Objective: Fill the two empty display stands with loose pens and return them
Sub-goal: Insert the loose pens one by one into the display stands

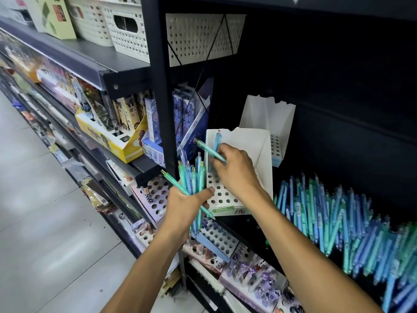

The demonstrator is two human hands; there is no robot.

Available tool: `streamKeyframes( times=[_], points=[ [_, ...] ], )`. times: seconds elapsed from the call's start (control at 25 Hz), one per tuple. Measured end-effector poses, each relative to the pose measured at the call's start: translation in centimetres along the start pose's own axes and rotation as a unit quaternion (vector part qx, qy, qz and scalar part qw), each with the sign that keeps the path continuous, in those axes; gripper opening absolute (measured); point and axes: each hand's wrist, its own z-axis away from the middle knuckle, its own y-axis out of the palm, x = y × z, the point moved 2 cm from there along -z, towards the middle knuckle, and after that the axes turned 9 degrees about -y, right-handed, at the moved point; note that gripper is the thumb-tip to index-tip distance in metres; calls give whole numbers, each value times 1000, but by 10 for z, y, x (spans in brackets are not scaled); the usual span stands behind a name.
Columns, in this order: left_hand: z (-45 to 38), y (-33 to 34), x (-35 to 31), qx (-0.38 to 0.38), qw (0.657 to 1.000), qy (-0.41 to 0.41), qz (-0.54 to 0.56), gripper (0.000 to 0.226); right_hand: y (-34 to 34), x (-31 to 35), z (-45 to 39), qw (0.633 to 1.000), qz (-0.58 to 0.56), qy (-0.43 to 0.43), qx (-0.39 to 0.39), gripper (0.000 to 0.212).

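Observation:
A white display stand (255,145) with a perforated base stands on the dark shelf, one blue pen (217,141) upright in its back row. My right hand (234,170) pinches a teal pen (208,150), held slanted over the stand's holes. My left hand (187,202) grips a bunch of teal and blue pens (191,177) just left of the stand, thumb touching its front edge. A second white stand (268,116) sits behind, with no pens visible in it. Many loose pens (338,222) lie heaped on the shelf to the right.
A black shelf upright (162,86) rises just left of the stands. Boxed pen displays (117,136) fill the neighbouring shelf, and more perforated stands (216,240) sit on the shelf below. White baskets (126,26) stand on top. A tiled aisle floor (45,211) runs left.

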Motion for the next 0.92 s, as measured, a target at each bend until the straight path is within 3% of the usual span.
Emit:
streamKeyframes(
  times=[0.28, 0.36, 0.4, 0.48, 0.6, 0.68, 0.84, 0.92],
  points=[
    [-4, 1, 3, 12, 1000, 2, -3, 24, -1, 0, -3, 998, 9, 6, 57, 20],
    [-6, 1, 4, 15, 1000, -1, 1, 22, -1, 1, -3, 997, 31, 1, 69, 13],
    [-7, 2, 5, 16, 1000, -4, 7, 24, -1, 2, -1, 998, 11, 9, 66, 4],
    [-7, 1, 4, 13, 1000, -14, 16, 27, -5, 2, 5, 992, -117, 44, 28, 10],
    [-7, 2, 3, 12, 1000, -22, 19, 24, -19, -5, 9, 954, -277, 73, -91, 19],
    [-7, 2, 3, 13, 999, -26, 23, 27, -21, -9, 10, 931, -342, 74, -100, 23],
    [-6, 2, 3, 14, 999, -21, 22, 24, -13, -11, 12, 913, -391, 62, -102, 22],
    [-6, 2, 3, 16, 999, -21, 23, 23, -5, -13, 13, 925, -360, 62, -107, 23]
  ],
)
